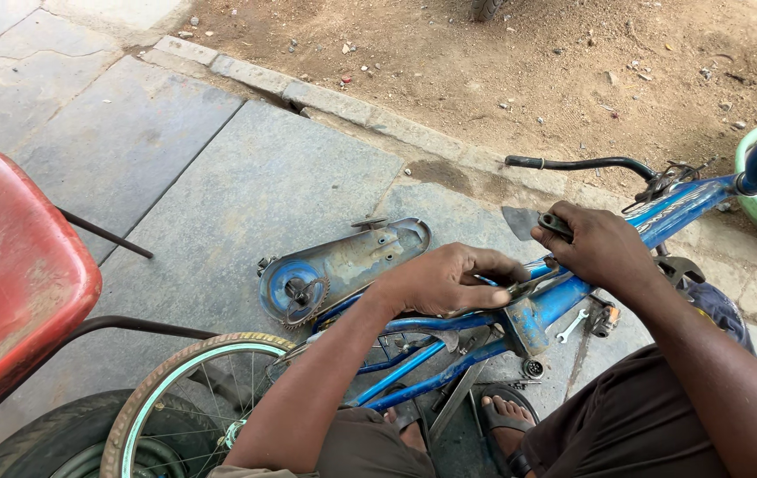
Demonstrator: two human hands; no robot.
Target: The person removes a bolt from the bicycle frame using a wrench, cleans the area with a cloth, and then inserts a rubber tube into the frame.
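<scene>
Blue frame: the bicycle frame (564,296) lies on its side across the grey floor (246,177), close in front of the person's knees, its black handlebar (578,163) pointing toward the dirt beyond the kerb.
Left hand: the left hand (445,281) reaches in from the lower left with the forearm stretched out and the palm turned down over the frame near the bottom bracket; its fingers are curled shut around a dark metal tool (527,285) pressed against the tube.
Right hand: the right hand (593,245) comes from the lower right, the wrist bent and the knuckles up; its fingers are closed in a fist on a small dark part (556,224) just above the frame.
Chain guard: a grey chain guard (343,265) with a sprocket (306,296) lies flat on the floor, just beyond the left hand.
Wheel: a tyred wheel (193,389) sits under the left forearm.
Spanner: a small spanner (571,326) lies on the floor under the frame.
Feet: sandalled feet (507,420) rest beneath the tubes.
Red seat: a worn red seat (7,274) stands at the left edge.
</scene>
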